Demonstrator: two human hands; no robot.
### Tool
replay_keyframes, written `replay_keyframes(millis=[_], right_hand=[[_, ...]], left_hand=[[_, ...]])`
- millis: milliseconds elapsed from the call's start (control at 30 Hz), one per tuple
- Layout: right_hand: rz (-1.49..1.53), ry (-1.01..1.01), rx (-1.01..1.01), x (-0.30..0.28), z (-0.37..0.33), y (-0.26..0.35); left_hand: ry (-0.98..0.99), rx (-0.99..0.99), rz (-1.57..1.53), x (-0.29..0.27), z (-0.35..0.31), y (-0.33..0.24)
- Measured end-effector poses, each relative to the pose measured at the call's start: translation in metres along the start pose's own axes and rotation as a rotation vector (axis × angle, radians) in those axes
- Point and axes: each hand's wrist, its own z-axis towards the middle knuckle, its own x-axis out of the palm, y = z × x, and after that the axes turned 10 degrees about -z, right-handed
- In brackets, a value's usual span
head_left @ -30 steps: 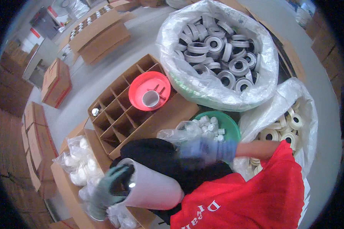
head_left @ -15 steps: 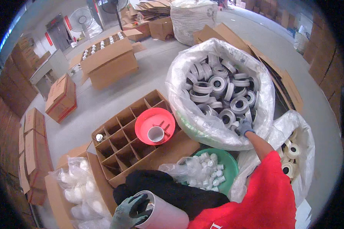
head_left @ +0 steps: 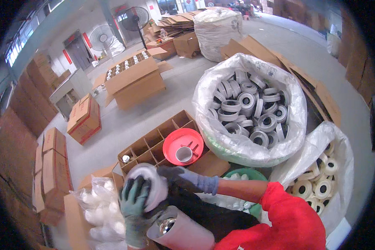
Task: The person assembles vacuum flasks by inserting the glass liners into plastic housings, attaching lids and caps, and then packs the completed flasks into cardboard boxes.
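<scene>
A round, grey-white collar-like part point(head_left: 157, 189) is held up between my two gloved hands above my lap. My left hand point(head_left: 134, 208), in a grey-green glove, spreads its fingers over the near face and grips it. At the right rim is my right hand point(head_left: 181, 177) in a grey-blue glove, its fingertips partly hidden behind the part. Below them a wide white tube point(head_left: 187, 233) leans across my lap, with something shiny inside its open end.
A white-lined sack point(head_left: 204, 121) of grey collars stands ahead to the right, beside a sack point(head_left: 346, 166) of cream ones. A divided carton point(head_left: 183, 118) carries a red basin point(head_left: 175, 141). A green basin point(head_left: 258, 175) holds white caps. Bagged white pieces fill a box point(head_left: 77, 216) at left.
My right hand has come back from the sack of grey collars to my lap. A collar-like part is now between both hands, and my left hand has left the tube's mouth.
</scene>
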Motion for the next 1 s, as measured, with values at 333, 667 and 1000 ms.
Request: replay_keyframes(millis=[333, 667, 1000], right_hand=[[-0.432, 0.081, -0.069, 0.048, -0.003, -0.021], [-0.68, 0.061, -0.348, 0.06, -0.008, -0.016], [-0.597, 0.281, -0.24, 0.064, -0.003, -0.024]], left_hand=[[0.099, -0.138, -0.553, -0.009, -0.099, 0.019], [-0.184, -0.511, -0.907, 0.015, -0.106, 0.025], [-0.062, -0.36, -0.674, 0.0, -0.123, 0.038]])
